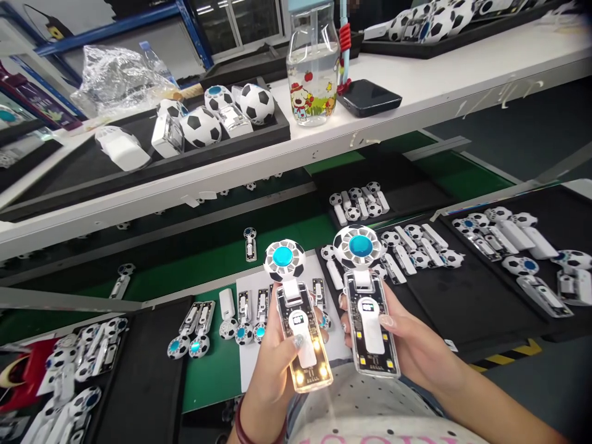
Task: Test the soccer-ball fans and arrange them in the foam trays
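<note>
Closest in view, the left hand point(277, 351) grips a clear soccer-ball mini fan point(303, 339) with glowing lights, and the right hand point(409, 351) grips an unlit matching fan point(367, 320), both held above a white sheet point(250, 364) on the green bench mat point(208, 376).

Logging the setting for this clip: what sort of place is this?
Most likely a factory assembly line for small electronics. A green conveyor belt and black trays of identical soccer-ball-patterned gadgets show it, as do the left hand holding a lit clear-cased gadget and the right hand holding another.
</note>
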`<state>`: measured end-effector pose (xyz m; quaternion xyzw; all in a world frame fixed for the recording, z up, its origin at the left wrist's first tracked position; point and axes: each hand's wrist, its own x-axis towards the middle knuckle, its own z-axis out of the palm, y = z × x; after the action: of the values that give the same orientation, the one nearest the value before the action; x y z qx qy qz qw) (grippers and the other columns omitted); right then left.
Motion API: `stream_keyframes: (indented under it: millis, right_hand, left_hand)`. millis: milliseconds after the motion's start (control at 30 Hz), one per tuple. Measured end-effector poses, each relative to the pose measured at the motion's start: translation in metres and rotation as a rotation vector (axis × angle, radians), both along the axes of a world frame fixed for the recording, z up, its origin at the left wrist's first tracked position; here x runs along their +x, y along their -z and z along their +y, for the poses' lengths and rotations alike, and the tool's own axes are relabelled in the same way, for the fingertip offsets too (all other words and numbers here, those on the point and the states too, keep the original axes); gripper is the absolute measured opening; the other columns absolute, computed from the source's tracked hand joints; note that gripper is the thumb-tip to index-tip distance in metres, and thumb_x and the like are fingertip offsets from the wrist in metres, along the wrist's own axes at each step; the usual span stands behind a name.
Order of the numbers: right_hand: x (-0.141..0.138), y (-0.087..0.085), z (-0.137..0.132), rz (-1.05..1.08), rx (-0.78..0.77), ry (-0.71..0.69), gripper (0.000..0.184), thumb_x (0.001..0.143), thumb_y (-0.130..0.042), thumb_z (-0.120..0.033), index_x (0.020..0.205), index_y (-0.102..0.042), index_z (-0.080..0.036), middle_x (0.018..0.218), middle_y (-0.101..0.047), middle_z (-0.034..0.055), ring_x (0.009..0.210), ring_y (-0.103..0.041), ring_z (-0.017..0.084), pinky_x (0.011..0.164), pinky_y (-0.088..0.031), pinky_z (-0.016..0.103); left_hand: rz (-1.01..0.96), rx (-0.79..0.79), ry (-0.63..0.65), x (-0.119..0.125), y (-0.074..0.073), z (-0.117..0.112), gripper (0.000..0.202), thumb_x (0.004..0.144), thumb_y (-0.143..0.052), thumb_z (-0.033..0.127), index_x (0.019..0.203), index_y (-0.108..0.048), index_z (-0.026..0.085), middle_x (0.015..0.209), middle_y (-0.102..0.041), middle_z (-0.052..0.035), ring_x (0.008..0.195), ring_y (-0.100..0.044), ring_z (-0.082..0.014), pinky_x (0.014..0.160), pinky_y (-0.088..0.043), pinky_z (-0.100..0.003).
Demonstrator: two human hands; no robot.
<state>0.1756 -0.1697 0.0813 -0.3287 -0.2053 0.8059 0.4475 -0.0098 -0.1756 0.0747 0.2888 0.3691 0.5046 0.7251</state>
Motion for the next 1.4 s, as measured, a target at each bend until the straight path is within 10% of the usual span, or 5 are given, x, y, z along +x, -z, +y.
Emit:
stream_keyframes:
  millis: [933,1400]
  right_hand:
    - [0.002,0.015,-0.001,0.007,0.045,-0.016,0.076,0.075,-0.062,-0.035,0.137,-0.017,-0.034,0.107,-0.055,0.0058,0.089,-0.057,0.023,0.079,-0.047,0.039]
    - [0.001,0.004,-0.007,-0.014,-0.04,0.035,0.076,0.074,-0.063,-0.034,0.136,-0.019,-0.033,0.1,-0.059,0.0041,0.086,-0.057,0.022,0.075,-0.046,0.036]
  left_hand:
    - [-0.013,-0.041,0.014,0.002,-0.007,-0.003,0.067,0.069,-0.068,0.034,0.127,-0.034,0.03,0.09,-0.06,-0.0043,0.071,-0.058,-0.0204,0.062,-0.047,-0.031]
    - [-0.049,-0.266,-0.015,0.002,0.027,-0.004,0.055,0.075,-0.064,0.03,0.124,-0.04,0.025,0.077,-0.063,-0.0037,0.062,-0.06,-0.0182,0.05,-0.044,-0.025]
